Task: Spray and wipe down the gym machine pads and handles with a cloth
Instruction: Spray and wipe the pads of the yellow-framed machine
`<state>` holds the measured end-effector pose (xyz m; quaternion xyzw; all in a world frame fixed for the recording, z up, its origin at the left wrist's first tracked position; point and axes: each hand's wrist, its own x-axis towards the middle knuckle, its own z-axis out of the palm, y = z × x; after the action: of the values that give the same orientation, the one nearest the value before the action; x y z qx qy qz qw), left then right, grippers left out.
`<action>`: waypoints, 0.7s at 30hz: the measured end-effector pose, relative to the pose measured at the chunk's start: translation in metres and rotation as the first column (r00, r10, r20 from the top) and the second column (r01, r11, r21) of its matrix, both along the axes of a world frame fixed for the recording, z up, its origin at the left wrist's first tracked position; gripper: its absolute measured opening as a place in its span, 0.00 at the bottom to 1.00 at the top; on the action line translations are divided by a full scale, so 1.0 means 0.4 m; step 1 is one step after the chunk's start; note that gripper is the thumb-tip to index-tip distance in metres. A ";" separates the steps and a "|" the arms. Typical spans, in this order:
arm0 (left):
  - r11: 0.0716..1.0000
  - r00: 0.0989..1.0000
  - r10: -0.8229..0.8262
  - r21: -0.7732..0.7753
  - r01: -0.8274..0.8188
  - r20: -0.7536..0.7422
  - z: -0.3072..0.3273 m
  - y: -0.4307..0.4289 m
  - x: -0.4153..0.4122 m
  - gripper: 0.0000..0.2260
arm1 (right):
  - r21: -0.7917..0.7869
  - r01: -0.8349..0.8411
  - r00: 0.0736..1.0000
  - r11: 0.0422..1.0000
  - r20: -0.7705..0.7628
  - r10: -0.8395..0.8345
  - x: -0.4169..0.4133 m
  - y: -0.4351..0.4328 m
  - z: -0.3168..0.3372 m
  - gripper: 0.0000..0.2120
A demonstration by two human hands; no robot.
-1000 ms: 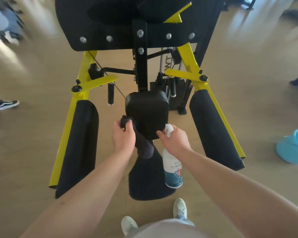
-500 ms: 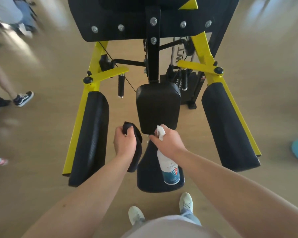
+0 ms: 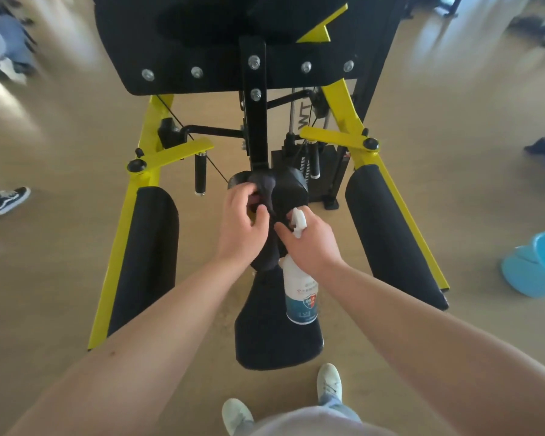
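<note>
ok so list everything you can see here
centre pad: 1, black, middle
side pads: 2, black, left and right
seat: 1, black, bottom middle
board: 1, black, top
frame: 1, yellow, around pads
handles: 2, black, hanging from frame
cloth: 1, dark grey, on centre pad
bottle: 1, white, blue label, above seat
tub: 1, blue, floor, right
sneaker: 1, black and white, floor, left
shoes: 2, pale, bottom
left hand: grips cloth
right hand: holds bottle
</note>
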<state>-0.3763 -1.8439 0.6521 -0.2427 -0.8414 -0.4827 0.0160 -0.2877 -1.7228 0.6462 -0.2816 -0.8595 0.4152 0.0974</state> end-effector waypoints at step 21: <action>0.526 0.650 -0.590 -0.839 -0.141 -0.479 -0.035 0.225 -0.073 0.29 | -0.322 0.237 0.953 0.917 0.262 -0.154 0.006 0.109 -0.054 0.13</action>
<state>-0.4056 -1.7538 0.6382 -0.5074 -0.8397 0.1076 0.1608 -0.2852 -1.6793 0.6248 -0.4256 -0.7448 0.5137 -0.0134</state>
